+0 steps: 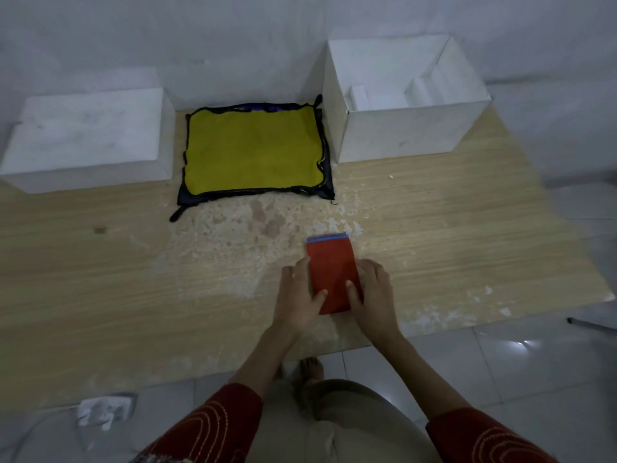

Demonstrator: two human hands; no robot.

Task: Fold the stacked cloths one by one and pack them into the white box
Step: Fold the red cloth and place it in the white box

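Though open-topped, white box (400, 135) (dividers (421, 90) inside)

Counter (100, 279): stack of cloths (253, 148) at back centre, closed box (90, 138) just left of it, open box (400, 135) just right. Folded cloth (330, 265) near front edge, well apart from stack; left hand (297, 295) and right hand (375, 295) grip its side edges, thumbs on top.

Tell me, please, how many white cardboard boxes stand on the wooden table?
2: one closed white box at far left, one open white box at far right; none seems hidden.
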